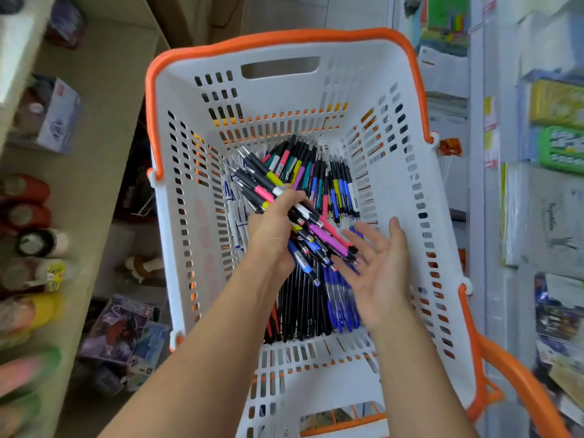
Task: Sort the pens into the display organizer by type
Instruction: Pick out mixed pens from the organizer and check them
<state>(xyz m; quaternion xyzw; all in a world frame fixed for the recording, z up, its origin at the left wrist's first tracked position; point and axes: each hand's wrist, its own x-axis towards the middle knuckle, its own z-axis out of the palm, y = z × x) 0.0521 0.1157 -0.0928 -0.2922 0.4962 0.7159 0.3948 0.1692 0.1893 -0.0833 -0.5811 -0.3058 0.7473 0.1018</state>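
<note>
So basically this is right at the start, nothing's been sorted yet as far as I can see. All the pens are sitting in a white shopping basket (395, 191) with orange handles, and no display organizer shows up anywhere in view. The left hand (275, 229) has its fingers curled round a mixed bundle of retractable pens (303, 216) with pink, yellow, purple and blue grips, lifted a bit above the pile. The right hand (379, 263) is open with fingers spread, just beside the tips of that bundle, holding nothing. Underneath lie black stick pens (300, 308), blue capped pens (339, 308) and some white-barrelled ones (232, 197) on the left. Pretty much the whole job is left: pulling types apart and slotting them in
</note>
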